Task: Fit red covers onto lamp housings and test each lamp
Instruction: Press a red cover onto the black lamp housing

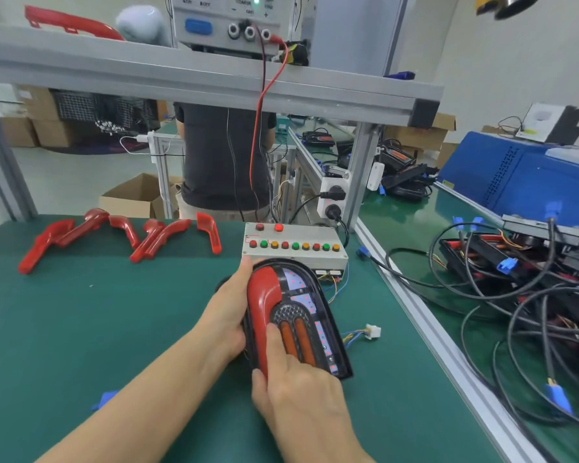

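- The lamp (298, 315) lies on the green mat (97, 329) near the right edge of the bench, its rounded end just in front of the button box (295, 243).
- A red cover (264, 305) sits on the lamp's left side, running from the rounded top down towards the near end; beside it are two orange strips and a pale band dotted with small red lights.
- The left hand (228, 312) wraps the lamp's left edge — fingers reach up along the side, the fingertip near the rounded top, so it grips the lamp.
- The right hand (301, 392) rests on the near end of the lamp; its forefinger lies straight and presses on the red cover next to the orange strips, and the thumb touches the cover's lower end. Nothing is pinched — the fingers press flat.
- Spare red covers (114, 235) lie scattered at the far left of the mat, well apart from the lamp.
- The button box carries a row of red, green and orange buttons, with one red light lit above them.
- A white plug (373, 330) on thin coloured wires lies just right of the lamp.
- A tangle of black cables (515, 295) fills the neighbouring bench on the right.
- A power supply (228, 21) stands on the shelf above, a red wire hanging down from it.
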A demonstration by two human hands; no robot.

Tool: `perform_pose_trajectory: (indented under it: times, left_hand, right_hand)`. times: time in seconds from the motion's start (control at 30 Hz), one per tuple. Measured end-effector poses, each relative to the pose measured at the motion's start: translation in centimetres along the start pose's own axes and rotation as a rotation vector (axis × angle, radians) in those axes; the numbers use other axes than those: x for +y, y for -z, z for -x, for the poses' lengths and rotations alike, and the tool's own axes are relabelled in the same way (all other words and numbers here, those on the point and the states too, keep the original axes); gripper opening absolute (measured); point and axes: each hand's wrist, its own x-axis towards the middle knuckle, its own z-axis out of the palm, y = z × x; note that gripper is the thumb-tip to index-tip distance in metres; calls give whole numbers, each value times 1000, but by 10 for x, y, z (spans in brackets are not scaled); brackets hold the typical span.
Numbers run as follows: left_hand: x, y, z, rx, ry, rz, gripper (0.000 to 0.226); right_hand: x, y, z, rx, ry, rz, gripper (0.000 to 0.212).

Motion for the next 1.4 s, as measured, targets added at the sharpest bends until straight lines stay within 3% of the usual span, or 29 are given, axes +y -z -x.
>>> perform_pose_trajectory:
  times: [0.13, 0.27, 0.4, 0.47, 0.53, 0.6, 0.73, 0.83, 0.97, 1.1, 1.17, 1.23, 1.3, 1.37, 1.4]
  left_hand:
    - [-5, 3, 1, -38, -107, -19, 32]
    - [-2, 6, 0, 30, -202, 1, 30]
    - [15, 13, -2, 75, -247, 74, 18]
    - [17, 12, 0, 55, -281, 89, 15]
    - [10, 7, 4, 14, -295, 71, 19]
    - [4, 1, 8, -8, -301, 44, 28]
    - [3, -1, 14, -46, -353, 35, 37]
    - [1, -1, 16, -57, -373, 0, 39]
    - [-1, -1, 17, -51, -381, -26, 36]
    - [-3, -6, 9, -5, -358, -22, 23]
    - [0, -9, 6, -53, -317, -99, 22]
    - [15, -4, -2, -111, -330, -370, 34]
    - [53, 16, -15, 25, -517, -677, 47]
    - [110, 57, -36, 375, -752, -881, 36]
    - [140, 80, -47, 562, -779, -958, 32]
  right_hand:
    - [-8, -7, 0, -31, 12, 13, 69]
    - [-7, 14, 3, -284, -69, -112, 87]
    - [21, 23, 24, -357, -466, -730, 52]
    - [26, 19, 28, -487, -693, -1173, 34]
    - [23, 9, 24, -570, -787, -1556, 52]
    - [17, 2, 17, -510, -820, -1708, 60]
    - [15, -6, 12, -419, -835, -1772, 51]
    - [15, -9, 13, -389, -823, -1742, 31]
    - [14, -12, 17, -337, -812, -1680, 47]
    - [13, -15, 17, -308, -884, -1569, 24]
    - [15, -17, 15, -318, -919, -1577, 26]
    - [20, -11, 12, -345, -961, -1593, 32]
    - [31, -2, 9, -424, -973, -1563, 28]
    - [43, 7, 8, -547, -971, -1523, 21]
    - [49, 8, 7, -596, -961, -1496, 16]
